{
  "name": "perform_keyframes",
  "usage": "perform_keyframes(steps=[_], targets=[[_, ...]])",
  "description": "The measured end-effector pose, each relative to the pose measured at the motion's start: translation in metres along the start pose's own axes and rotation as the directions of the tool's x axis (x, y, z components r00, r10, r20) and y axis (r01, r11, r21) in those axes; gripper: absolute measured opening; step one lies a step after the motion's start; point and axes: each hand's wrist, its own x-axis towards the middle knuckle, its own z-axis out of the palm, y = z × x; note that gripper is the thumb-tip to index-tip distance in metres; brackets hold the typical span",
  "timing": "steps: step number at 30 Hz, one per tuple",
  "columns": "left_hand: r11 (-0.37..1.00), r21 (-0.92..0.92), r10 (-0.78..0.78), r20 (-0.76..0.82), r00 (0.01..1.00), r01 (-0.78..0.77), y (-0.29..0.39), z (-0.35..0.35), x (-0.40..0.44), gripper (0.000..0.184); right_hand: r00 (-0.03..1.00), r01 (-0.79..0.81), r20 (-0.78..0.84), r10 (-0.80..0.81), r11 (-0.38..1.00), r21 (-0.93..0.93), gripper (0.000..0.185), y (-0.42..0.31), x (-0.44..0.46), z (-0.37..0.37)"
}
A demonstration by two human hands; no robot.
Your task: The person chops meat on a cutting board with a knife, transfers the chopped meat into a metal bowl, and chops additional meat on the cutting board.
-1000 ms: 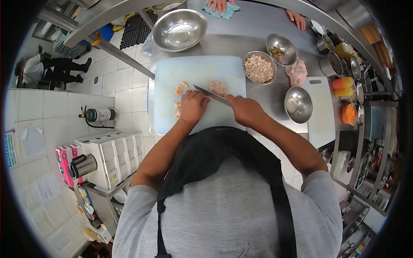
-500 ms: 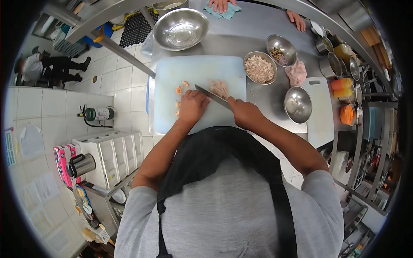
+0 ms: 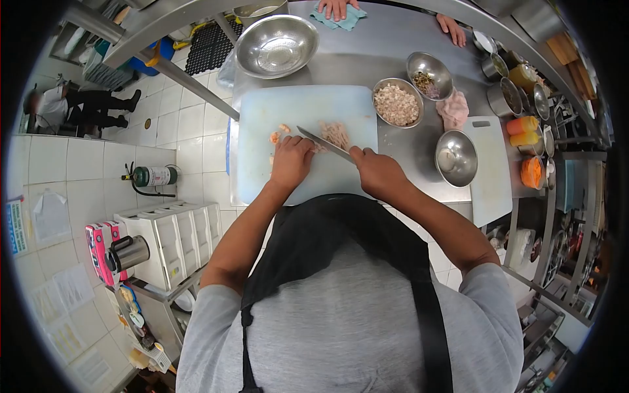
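Note:
On the white cutting board [image 3: 262,108], my right hand [image 3: 379,173] grips the handle of a kitchen knife [image 3: 326,143], its blade slanting up and left. My left hand [image 3: 291,160] has its fingers curled at the board beside the blade, pressing on pale pinkish food mostly hidden under the fingertips. A heap of chopped pale pink pieces [image 3: 336,135] lies just beyond the blade. Several orange-pink pieces, perhaps shrimp [image 3: 275,137], lie left of my left hand, partly covered by it.
Right of the board stand a bowl of chopped pieces [image 3: 398,103], a bowl of mixed bits [image 3: 430,75] and a steel bowl [image 3: 457,158]. A pink cloth [image 3: 453,110] lies between them. A large steel bowl [image 3: 276,47] stands behind. Another person's hand [image 3: 338,9] rests on a green cloth.
My left hand has shifted slightly, with pale bits now showing by its fingertips. The knife stays beside it at nearly the same slant. The view has moved a little.

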Motion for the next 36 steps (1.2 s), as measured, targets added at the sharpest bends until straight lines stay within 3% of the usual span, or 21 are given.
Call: perform_keyframes(steps=[6, 10, 15, 19, 25, 30, 36], targets=[[0.997, -0.006, 0.078, 0.027, 0.997, -0.078, 0.002, -0.007, -0.002, 0.010, 0.996, -0.008, 0.086, 0.011, 1.000, -0.030, 0.034, -0.002, 0.014, -0.004], [0.999, -0.033, 0.040, 0.033, 0.999, -0.039, -0.003, -0.001, -0.002, 0.010, 0.999, -0.005, 0.047, 0.003, 1.000, 0.028, 0.034, -0.002, 0.008, 0.004], [1.000, 0.011, 0.014, -0.009, 1.000, -0.014, -0.004, 0.003, -0.004, 0.010, 0.993, 0.009, 0.121, -0.007, 1.000, -0.011, 0.038, -0.006, 0.018, -0.014], [0.999, 0.032, -0.026, -0.021, 0.999, 0.027, -0.005, 0.002, -0.008, 0.011, 0.999, 0.028, 0.029, -0.029, 0.999, 0.039, 0.035, -0.001, 0.012, 0.012], [0.999, -0.030, 0.029, -0.109, 0.994, -0.032, -0.010, 0.008, -0.013, 0.005, 0.996, 0.038, 0.079, -0.039, 0.999, 0.008, 0.036, -0.004, 0.015, -0.001], [0.997, -0.016, 0.076, -0.006, 0.997, -0.076, -0.013, 0.003, -0.007, 0.007, 0.988, -0.057, 0.149, 0.042, 0.994, 0.095, 0.036, 0.002, 0.017, 0.001], [0.961, -0.083, 0.276, 0.179, 0.944, -0.265, -0.018, -0.018, 0.037, 0.014, 0.951, -0.225, -0.136, 0.276, 0.926, 0.305, 0.041, 0.015, -0.023, -0.009]])
